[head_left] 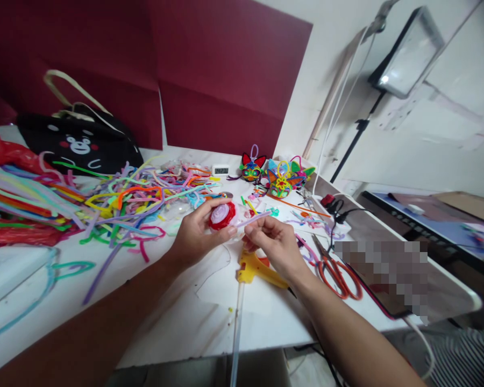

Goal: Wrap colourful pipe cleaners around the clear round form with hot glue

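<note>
My left hand (pixel 196 231) is closed around a round piece of coiled pipe cleaner (pixel 221 216), lilac in the centre with a red ring about it. A lilac pipe cleaner (pixel 255 219) runs from the right side of this coil towards my right hand (pixel 276 244), whose thumb and fingers pinch it. Below the hands a yellow glue gun (pixel 248 269) lies on the table, a long clear glue stick (pixel 237 328) sticking out of its back past the table edge. Orange-handled scissors (pixel 336 274) rest right of my right hand.
Loose, many-coloured pipe cleaners (pixel 133 193) are heaped at the left. Finished pipe-cleaner animal heads (pixel 280 183) stand at the back, near a small digital clock (pixel 220 170). A black bag (pixel 80 140) leans behind the heap. At right lie cables (pixel 336 209) and a partly blurred phone-like device (pixel 381 295).
</note>
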The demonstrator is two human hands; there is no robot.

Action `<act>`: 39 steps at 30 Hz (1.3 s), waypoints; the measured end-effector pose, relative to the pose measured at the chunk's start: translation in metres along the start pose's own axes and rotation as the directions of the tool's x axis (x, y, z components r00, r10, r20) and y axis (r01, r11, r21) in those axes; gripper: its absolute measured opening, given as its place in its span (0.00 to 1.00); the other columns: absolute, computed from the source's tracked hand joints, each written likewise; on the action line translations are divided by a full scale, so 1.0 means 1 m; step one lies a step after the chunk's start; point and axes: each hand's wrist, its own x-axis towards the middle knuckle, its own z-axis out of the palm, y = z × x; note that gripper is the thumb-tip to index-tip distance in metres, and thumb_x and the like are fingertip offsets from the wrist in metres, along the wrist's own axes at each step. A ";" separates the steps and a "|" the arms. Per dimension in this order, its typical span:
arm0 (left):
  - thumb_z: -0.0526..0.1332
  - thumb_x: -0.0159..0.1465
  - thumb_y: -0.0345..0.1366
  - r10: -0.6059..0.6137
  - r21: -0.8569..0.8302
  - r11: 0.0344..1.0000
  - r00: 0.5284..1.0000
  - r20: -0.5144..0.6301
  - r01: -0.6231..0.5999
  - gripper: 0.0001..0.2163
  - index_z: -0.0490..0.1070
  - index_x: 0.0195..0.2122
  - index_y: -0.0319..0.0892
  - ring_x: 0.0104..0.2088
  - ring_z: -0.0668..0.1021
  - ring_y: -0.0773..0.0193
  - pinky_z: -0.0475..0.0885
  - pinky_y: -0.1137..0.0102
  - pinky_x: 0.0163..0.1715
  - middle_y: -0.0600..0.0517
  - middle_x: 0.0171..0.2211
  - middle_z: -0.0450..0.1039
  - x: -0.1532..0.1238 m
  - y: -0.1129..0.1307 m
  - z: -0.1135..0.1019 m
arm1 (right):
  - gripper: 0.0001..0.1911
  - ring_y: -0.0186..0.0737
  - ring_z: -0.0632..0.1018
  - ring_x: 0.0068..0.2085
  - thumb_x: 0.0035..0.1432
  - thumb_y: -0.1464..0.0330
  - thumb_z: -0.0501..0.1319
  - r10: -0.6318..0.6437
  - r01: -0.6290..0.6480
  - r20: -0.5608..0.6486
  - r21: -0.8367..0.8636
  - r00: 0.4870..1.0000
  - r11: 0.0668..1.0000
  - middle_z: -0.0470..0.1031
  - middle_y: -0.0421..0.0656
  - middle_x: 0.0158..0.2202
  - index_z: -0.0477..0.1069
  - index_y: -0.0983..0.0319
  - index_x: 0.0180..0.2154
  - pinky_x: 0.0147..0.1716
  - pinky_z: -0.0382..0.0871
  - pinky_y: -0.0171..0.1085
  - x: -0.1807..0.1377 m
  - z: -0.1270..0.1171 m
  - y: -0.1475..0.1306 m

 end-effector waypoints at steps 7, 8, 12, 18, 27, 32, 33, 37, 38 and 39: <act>0.71 0.54 0.42 0.044 0.169 0.985 0.999 -0.001 -0.043 0.28 0.71 0.56 0.40 0.51 0.78 0.49 0.74 0.63 0.50 0.42 0.51 0.76 -0.001 -0.001 -0.002 | 0.10 0.31 0.73 0.19 0.49 0.63 0.66 0.039 -0.039 0.017 -0.023 0.999 0.999 0.75 0.39 0.19 0.71 0.63 0.23 0.21 0.69 0.30 0.001 -0.001 -0.003; 0.71 0.54 0.43 0.051 0.194 0.980 0.999 -0.004 -0.050 0.28 0.71 0.55 0.39 0.51 0.78 0.49 0.74 0.63 0.51 0.42 0.52 0.76 -0.001 -0.001 -0.002 | 0.10 0.30 0.73 0.19 0.48 0.64 0.65 0.043 -0.043 0.008 -0.034 0.999 0.999 0.75 0.39 0.18 0.71 0.63 0.23 0.20 0.69 0.30 0.001 -0.001 -0.002; 0.70 0.55 0.44 0.062 0.253 0.966 0.998 -0.007 -0.058 0.27 0.72 0.54 0.38 0.51 0.78 0.48 0.73 0.61 0.52 0.40 0.52 0.75 -0.002 0.001 0.000 | 0.08 0.29 0.70 0.17 0.47 0.66 0.61 0.035 -0.036 -0.015 -0.093 0.999 0.995 0.72 0.38 0.17 0.69 0.63 0.21 0.18 0.66 0.29 0.001 -0.001 0.001; 0.70 0.55 0.42 0.127 0.350 0.929 0.992 0.006 -0.122 0.26 0.72 0.53 0.38 0.51 0.79 0.48 0.72 0.60 0.55 0.40 0.52 0.76 -0.003 0.000 0.001 | 0.09 0.30 0.69 0.16 0.49 0.68 0.57 0.009 -0.012 -0.015 -0.250 1.000 0.968 0.68 0.36 0.15 0.66 0.62 0.19 0.16 0.62 0.29 0.000 -0.003 0.009; 0.69 0.54 0.42 0.121 0.353 0.928 0.993 0.006 -0.115 0.26 0.72 0.53 0.38 0.51 0.79 0.49 0.73 0.62 0.54 0.42 0.52 0.76 -0.004 0.002 0.002 | 0.10 0.28 0.66 0.15 0.47 0.67 0.56 0.017 -0.023 -0.027 -0.263 0.999 0.965 0.66 0.35 0.14 0.64 0.61 0.17 0.15 0.57 0.29 0.002 -0.003 0.011; 0.69 0.55 0.43 0.012 0.185 0.983 1.000 0.001 -0.012 0.27 0.70 0.53 0.37 0.49 0.80 0.50 0.76 0.64 0.48 0.42 0.47 0.79 -0.001 0.003 0.002 | 0.07 0.29 0.69 0.16 0.46 0.66 0.60 0.062 -0.063 -0.008 -0.059 0.998 0.996 0.71 0.36 0.16 0.69 0.63 0.22 0.17 0.64 0.29 0.002 0.000 0.002; 0.69 0.55 0.43 0.005 0.162 0.987 1.000 0.001 -0.005 0.27 0.70 0.54 0.37 0.49 0.80 0.50 0.76 0.64 0.48 0.43 0.47 0.79 -0.001 0.003 0.002 | 0.07 0.29 0.70 0.16 0.46 0.65 0.61 0.071 -0.071 -0.008 -0.027 0.997 0.997 0.72 0.37 0.17 0.69 0.63 0.23 0.17 0.65 0.29 0.002 0.001 0.001; 0.70 0.55 0.43 0.008 0.150 0.989 1.000 0.001 -0.008 0.27 0.70 0.54 0.38 0.49 0.79 0.51 0.75 0.65 0.48 0.43 0.47 0.79 -0.001 0.001 0.001 | 0.07 0.30 0.72 0.17 0.45 0.65 0.62 0.088 -0.088 -0.005 0.019 0.996 0.996 0.75 0.39 0.19 0.71 0.63 0.24 0.19 0.67 0.30 0.002 0.002 -0.004; 0.70 0.55 0.43 0.015 0.169 0.986 1.000 -0.002 -0.014 0.27 0.70 0.54 0.39 0.50 0.79 0.51 0.75 0.65 0.48 0.43 0.48 0.78 -0.001 0.002 0.000 | 0.07 0.30 0.72 0.17 0.45 0.65 0.63 0.090 -0.089 -0.008 0.012 0.996 0.996 0.75 0.39 0.19 0.72 0.64 0.24 0.19 0.68 0.30 0.002 0.001 -0.004; 0.70 0.55 0.43 0.023 0.193 0.981 1.000 -0.007 -0.022 0.27 0.71 0.54 0.39 0.50 0.79 0.51 0.75 0.65 0.49 0.43 0.48 0.78 -0.001 0.002 0.000 | 0.07 0.30 0.72 0.17 0.45 0.65 0.63 0.091 -0.091 -0.009 0.000 0.996 0.996 0.75 0.39 0.19 0.72 0.64 0.24 0.19 0.68 0.30 0.002 0.001 -0.003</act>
